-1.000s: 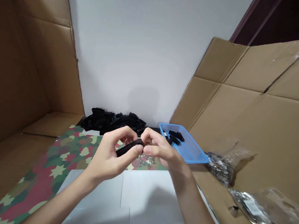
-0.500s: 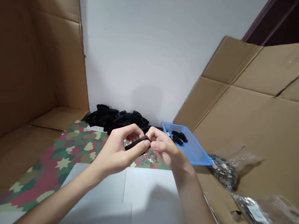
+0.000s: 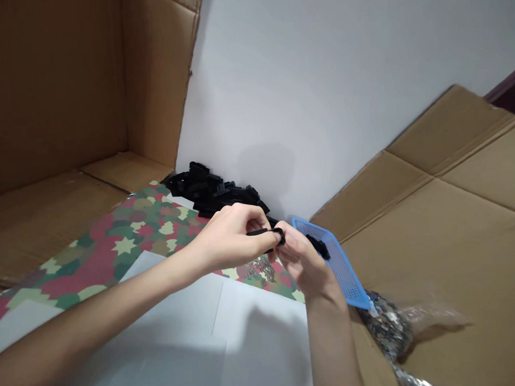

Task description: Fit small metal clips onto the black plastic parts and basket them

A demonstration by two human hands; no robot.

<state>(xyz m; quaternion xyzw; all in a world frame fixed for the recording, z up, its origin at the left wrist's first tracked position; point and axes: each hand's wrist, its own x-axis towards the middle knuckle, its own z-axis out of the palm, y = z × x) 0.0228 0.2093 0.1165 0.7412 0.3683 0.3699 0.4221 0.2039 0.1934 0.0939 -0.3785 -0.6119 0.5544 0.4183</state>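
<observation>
Between the fingers of my left hand (image 3: 228,242) is a small, long black part (image 3: 281,236); its exact kind cannot be made out. My left thumb presses along its near side. My right hand (image 3: 304,257) is closed at the part's right end, fingertips touching it and partly hidden. Whether the right fingers also pinch something tiny does not show. Just below and behind the hands, small shiny metal pieces (image 3: 260,269) lie scattered on the camouflage-patterned sheet (image 3: 124,246).
A heap of similar black parts (image 3: 222,192) rests against the white wall (image 3: 321,94). To the right stands a blue mesh basket (image 3: 351,277) holding several black parts. Clear bags of metal pieces (image 3: 387,322) lie on cardboard (image 3: 457,273). White sheets (image 3: 175,340) cover the near surface.
The head view has tilted and shifted, so the scene sits rotated. Both hands stay together on the black part, whose right end has turned more toward me.
</observation>
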